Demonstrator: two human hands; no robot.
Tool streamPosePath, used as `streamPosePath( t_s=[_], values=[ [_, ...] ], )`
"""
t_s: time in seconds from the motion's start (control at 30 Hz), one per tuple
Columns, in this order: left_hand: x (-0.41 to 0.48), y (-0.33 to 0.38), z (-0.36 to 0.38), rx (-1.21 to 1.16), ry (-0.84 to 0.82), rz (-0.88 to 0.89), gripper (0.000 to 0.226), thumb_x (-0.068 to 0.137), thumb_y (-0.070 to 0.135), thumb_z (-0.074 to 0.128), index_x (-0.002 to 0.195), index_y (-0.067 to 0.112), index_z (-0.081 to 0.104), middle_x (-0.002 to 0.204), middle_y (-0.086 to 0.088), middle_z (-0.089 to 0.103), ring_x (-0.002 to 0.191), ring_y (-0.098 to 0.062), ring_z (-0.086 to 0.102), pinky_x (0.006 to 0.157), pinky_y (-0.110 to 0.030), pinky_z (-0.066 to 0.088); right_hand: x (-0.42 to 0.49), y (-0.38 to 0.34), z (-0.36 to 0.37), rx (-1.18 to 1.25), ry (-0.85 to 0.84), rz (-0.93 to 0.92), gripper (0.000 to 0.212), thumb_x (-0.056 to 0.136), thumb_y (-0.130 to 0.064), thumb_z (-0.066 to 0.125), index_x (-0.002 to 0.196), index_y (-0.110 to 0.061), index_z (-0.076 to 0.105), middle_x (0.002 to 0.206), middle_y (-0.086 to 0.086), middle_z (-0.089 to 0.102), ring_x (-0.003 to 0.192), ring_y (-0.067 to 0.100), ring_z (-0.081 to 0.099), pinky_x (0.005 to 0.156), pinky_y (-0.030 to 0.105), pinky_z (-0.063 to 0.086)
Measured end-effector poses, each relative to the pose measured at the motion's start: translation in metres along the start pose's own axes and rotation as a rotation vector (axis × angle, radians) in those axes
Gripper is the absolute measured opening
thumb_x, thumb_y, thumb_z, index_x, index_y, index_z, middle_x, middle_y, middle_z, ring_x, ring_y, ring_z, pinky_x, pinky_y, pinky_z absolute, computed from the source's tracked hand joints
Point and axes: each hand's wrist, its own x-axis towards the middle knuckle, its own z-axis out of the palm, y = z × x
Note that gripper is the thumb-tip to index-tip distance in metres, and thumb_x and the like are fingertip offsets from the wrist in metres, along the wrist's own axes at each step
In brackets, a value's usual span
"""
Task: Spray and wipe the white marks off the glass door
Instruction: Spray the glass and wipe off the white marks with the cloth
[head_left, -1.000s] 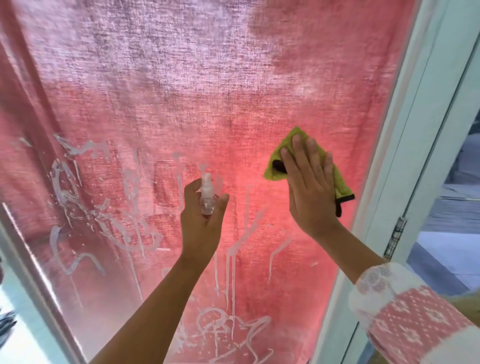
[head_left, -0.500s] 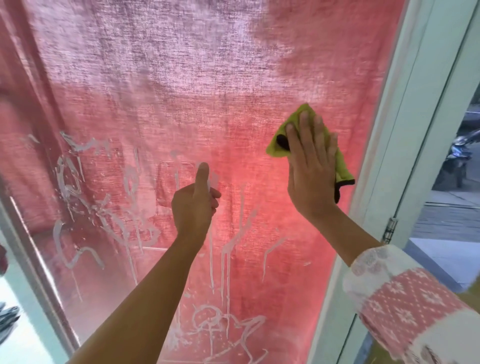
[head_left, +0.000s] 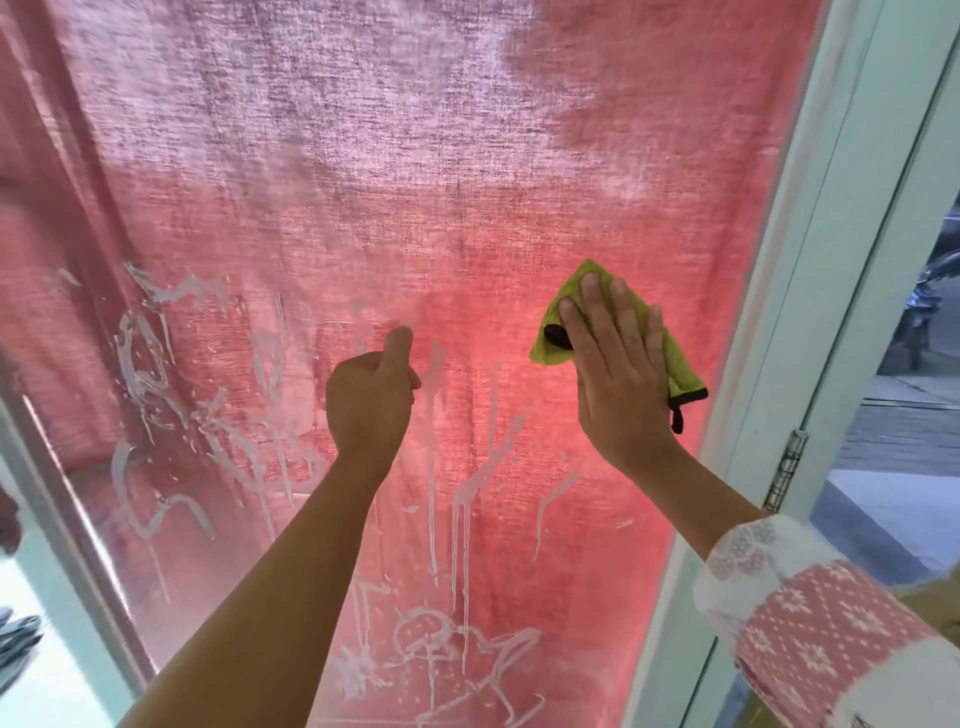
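Since a second ago the left hand (head_left: 371, 400) has risen a little and turned. The small clear spray bottle that then showed between its fingers is now hidden behind a curled fist with the thumb pointing up, so the grip on it cannot be seen directly. The right hand (head_left: 623, 379) was higher half a second ago and has come back down to about where it was a second ago. It lies flat with its fingers straight and close together, and presses a yellow-green cloth (head_left: 680, 364) against the glass door (head_left: 519, 208) near the pane's right edge, at about mid-height. The cloth's top corner sticks out above the fingertips, and its black trim and loop hang out below the heel of the hand. The left fist is near the middle of the pane, well apart from the cloth. White marks (head_left: 150, 364) crowd the left side of the glass. Thin white runs trail down between the two forearms, and more scrawls sit by the bottom edge. A red curtain (head_left: 311, 130) hangs behind the pane and fills it. Just to the right of the cloth stands the white door frame (head_left: 810, 260), with a metal hinge (head_left: 789, 467) lower down. A pink and white patterned sleeve (head_left: 831, 623) covers the right forearm, and the left forearm is bare.
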Motion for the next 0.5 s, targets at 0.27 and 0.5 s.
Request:
streamPosePath(
  t_s=[0.27, 0.5],
  values=[
    [0.02, 0.0, -0.02, -0.013, -0.138, -0.021, 0.068, 0.076, 0.076, 0.054, 0.042, 0.017, 0.062, 0.046, -0.002, 0.06, 0.051, -0.021, 0.057, 0.07, -0.042, 0.051, 0.032, -0.027, 0.012, -0.001, 0.081, 0.104, 0.05, 0.094, 0.002, 0.049, 0.142, -0.005, 0.039, 0.151, 0.014, 0.029, 0.143, 0.034, 0.021, 0.118, 0.051, 0.008],
    [0.036, -0.013, -0.036, -0.03, -0.102, -0.038, 0.06, 0.084, 0.053, 0.057, 0.036, 0.018, 0.056, 0.043, -0.001, 0.056, 0.047, -0.021, 0.053, 0.066, -0.039, 0.048, 0.025, -0.039, 0.024, -0.006, 0.054, 0.104, 0.047, 0.097, -0.002, 0.046, 0.143, -0.006, 0.037, 0.151, 0.016, 0.033, 0.143, 0.031, 0.02, 0.117, 0.054, 0.013]
  ],
)
